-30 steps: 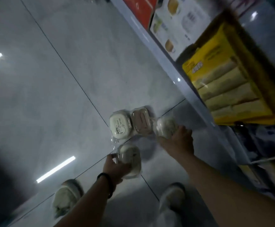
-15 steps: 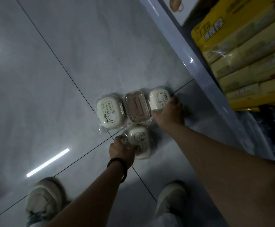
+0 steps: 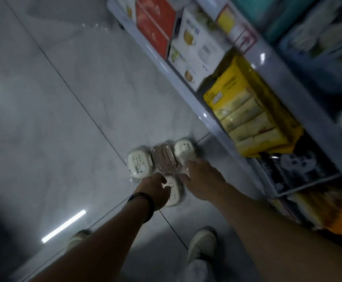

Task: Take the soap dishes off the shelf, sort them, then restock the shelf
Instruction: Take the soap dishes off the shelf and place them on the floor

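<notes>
Several wrapped soap dishes lie together on the grey tiled floor. A cream soap dish is at the left, a clear pinkish soap dish in the middle, and another cream soap dish at the right. A third cream dish, the near soap dish, lies just in front of them. My left hand, with a black wristband, grips this near dish at its left end. My right hand hovers with relaxed fingers just in front of the right cream dish, its fingertips at that dish's wrapper.
The bottom shelf edge runs diagonally along the right. On it stand a red box, a white mug box and a yellow tissue pack. My shoes stand on the floor below the dishes.
My right hand has let go of the right cream dish and drawn back a little. My left hand still holds the near dish. The view has tilted back toward the shelf.
</notes>
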`<state>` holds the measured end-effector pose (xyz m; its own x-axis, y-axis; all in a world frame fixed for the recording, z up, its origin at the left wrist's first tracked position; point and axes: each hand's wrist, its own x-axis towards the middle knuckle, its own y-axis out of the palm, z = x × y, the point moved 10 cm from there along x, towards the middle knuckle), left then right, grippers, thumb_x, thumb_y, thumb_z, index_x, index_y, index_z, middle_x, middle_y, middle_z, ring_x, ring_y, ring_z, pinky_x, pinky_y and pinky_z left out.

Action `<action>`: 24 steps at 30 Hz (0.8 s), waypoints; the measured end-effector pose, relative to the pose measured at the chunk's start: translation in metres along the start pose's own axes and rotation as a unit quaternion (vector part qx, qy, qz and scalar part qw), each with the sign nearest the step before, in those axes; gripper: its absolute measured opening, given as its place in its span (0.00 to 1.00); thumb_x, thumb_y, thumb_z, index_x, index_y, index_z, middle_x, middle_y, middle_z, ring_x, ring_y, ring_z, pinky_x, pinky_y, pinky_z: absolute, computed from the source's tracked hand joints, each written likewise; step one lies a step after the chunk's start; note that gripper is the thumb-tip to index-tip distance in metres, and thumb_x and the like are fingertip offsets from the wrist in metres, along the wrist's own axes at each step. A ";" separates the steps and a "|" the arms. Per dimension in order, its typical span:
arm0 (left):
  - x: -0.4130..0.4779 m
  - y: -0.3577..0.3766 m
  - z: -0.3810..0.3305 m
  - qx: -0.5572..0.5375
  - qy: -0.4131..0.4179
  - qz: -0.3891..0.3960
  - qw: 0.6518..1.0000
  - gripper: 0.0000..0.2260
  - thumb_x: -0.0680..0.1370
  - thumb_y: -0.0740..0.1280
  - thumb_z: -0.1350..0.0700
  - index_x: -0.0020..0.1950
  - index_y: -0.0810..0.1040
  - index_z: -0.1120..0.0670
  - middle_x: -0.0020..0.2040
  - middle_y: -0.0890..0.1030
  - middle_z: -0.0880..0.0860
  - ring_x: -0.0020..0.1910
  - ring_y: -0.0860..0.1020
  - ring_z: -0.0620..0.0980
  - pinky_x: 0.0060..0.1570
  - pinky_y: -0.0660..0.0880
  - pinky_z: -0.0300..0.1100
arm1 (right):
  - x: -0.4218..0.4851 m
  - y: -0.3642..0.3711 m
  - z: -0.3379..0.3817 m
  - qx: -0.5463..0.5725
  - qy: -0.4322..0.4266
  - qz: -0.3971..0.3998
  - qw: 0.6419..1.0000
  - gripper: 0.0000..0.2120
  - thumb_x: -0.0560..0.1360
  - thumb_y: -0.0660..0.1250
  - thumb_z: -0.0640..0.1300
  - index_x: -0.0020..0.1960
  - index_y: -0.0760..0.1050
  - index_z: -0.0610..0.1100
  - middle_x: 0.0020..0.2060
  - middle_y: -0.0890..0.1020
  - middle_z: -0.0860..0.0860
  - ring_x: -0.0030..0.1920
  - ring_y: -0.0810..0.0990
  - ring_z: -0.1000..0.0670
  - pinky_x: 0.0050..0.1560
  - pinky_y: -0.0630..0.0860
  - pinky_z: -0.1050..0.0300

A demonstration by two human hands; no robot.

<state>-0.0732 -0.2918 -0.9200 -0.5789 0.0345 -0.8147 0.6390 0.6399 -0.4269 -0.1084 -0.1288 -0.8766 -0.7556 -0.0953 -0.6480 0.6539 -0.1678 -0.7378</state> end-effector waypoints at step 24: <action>-0.529 -0.336 -0.360 0.405 0.378 -0.164 0.817 0.17 0.82 0.61 0.40 0.68 0.72 0.44 0.64 0.79 0.50 0.64 0.79 0.55 0.61 0.76 0.49 | -0.463 -0.502 0.141 -0.011 0.064 -0.241 0.968 0.23 0.84 0.59 0.61 0.71 0.72 0.48 0.66 0.76 0.44 0.65 0.77 0.39 0.60 0.77 0.44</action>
<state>-0.1635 -0.2488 -0.2043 -0.7385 0.6221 -0.2600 0.3349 0.0039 -0.9422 -0.0922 -0.1391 -0.1801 -0.9632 0.1124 -0.2442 0.2277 -0.1417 -0.9634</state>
